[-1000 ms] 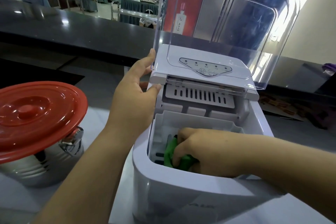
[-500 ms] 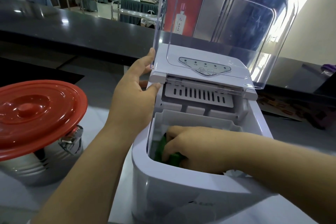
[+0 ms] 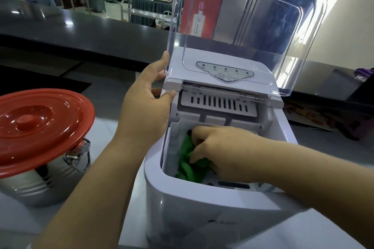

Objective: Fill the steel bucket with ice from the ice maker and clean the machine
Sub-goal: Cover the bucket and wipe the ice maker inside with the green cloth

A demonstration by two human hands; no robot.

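Observation:
The white ice maker stands in front of me with its clear lid raised upright. My right hand is down inside the open ice compartment, fingers closed on a green cloth pressed against the compartment's left side. My left hand rests against the machine's upper left corner, thumb under the top panel and fingers by the lid's edge. The steel bucket sits to the left, covered by a red lid. No ice is visible.
A dark counter runs behind the machine. A red bottle poster shows through the clear lid. People, chairs and tables stand in the room beyond. Papers lie at the right.
My right hand has shifted the green cloth around inside the compartment, first toward the left wall, then up along it. My left hand stays on the machine's corner.

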